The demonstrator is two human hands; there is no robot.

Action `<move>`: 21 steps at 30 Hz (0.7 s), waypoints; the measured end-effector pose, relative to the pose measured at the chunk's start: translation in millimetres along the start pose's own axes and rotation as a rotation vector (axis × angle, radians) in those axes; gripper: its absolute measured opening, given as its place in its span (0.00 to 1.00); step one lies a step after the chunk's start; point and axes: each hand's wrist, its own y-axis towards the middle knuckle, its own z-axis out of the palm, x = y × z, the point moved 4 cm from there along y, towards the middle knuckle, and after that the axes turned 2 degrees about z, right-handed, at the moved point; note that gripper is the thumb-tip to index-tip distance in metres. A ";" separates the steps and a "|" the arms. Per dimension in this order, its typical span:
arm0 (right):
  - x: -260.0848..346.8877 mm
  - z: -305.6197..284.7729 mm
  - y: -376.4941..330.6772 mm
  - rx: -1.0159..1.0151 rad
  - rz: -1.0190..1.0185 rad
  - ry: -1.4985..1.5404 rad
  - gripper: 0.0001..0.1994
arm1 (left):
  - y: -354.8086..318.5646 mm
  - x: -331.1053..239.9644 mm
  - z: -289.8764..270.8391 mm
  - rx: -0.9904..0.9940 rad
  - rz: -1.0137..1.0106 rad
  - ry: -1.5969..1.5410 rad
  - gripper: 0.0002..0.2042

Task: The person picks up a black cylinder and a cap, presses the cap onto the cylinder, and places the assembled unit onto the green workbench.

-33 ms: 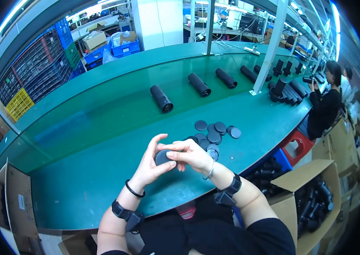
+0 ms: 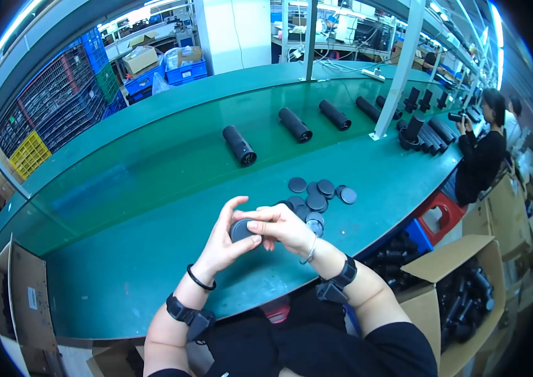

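Observation:
Above the green bench, both hands grip one round black cap (image 2: pixel 239 232). My left hand (image 2: pixel 221 244) holds it between thumb and fingers, with the index finger raised off it. My right hand (image 2: pixel 284 230) pinches its right side, thumb on the face; the fingers behind are partly hidden. Beyond my right hand lies a loose group of similar black discs (image 2: pixel 317 202), some overlapping. One disc (image 2: pixel 315 219), close to my right wrist, shows a paler face.
Black tubes, among them one nearby tube (image 2: pixel 239 146), lie spaced along the green belt (image 2: pixel 172 151). A metal post (image 2: pixel 398 75) rises at the right. There, a person in black (image 2: pixel 483 151) handles a dark part. An open carton (image 2: pixel 467 301) of black parts stands by my right arm.

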 end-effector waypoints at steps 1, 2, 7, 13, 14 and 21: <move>-1.0 -4.4 -2.2 -0.025 -0.005 -0.002 0.17 | 3.2 -4.6 3.5 0.006 -0.027 -0.036 0.46; -2.4 -9.4 -1.5 -0.019 -0.009 0.027 0.17 | 6.3 -6.9 6.8 0.012 -0.054 -0.074 0.47; -2.2 -25.9 1.3 -0.108 -0.023 0.100 0.21 | 14.3 40.2 -26.2 0.123 0.209 0.445 0.48; 1.9 -41.5 -29.8 -0.252 -0.245 -0.021 0.22 | 44.1 78.3 -69.5 -0.340 -0.190 -0.102 0.42; 0.7 -58.9 -44.1 -0.332 -0.244 -0.155 0.17 | 54.2 81.3 -85.1 -0.387 -0.237 -0.142 0.41; -58.9 -189.9 -153.3 -1.109 -0.223 -0.700 0.07 | 132.9 127.7 -213.6 -0.665 -0.298 0.298 0.42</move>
